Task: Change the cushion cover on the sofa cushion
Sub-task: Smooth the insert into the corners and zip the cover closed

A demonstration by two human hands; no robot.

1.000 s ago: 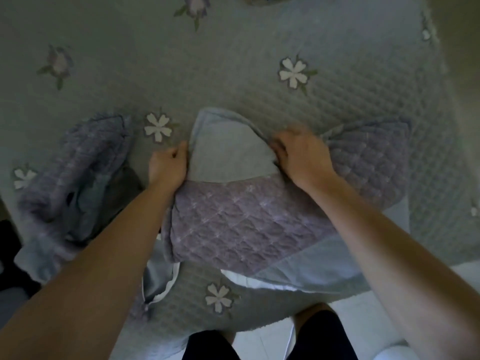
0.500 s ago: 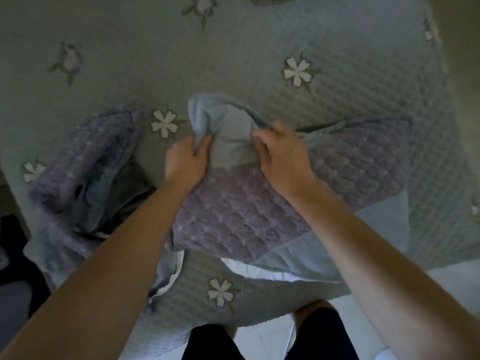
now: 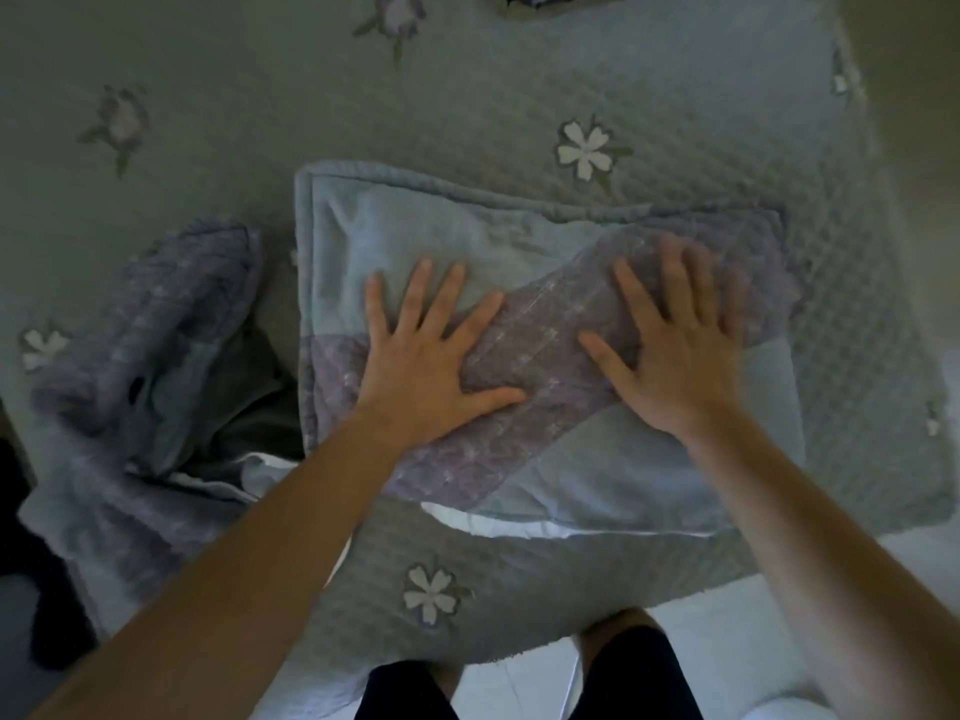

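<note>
A cushion in a pale blue and purple quilted cover lies flat on the quilted bedspread. A strip of white inner cushion shows at the cover's near open edge. My left hand rests palm down on the cover's left middle, fingers spread. On the right part of the purple band lies my right hand, also flat with fingers apart. A second purple and blue cover is crumpled to the left, apart from both hands.
The green-grey bedspread with flower patches reaches its near edge just in front of my legs. White floor shows below right. A dark object sits at the far left.
Both hands let go of the pinched far corner of the cover. The cover now lies spread flat, and both palms press on it.
</note>
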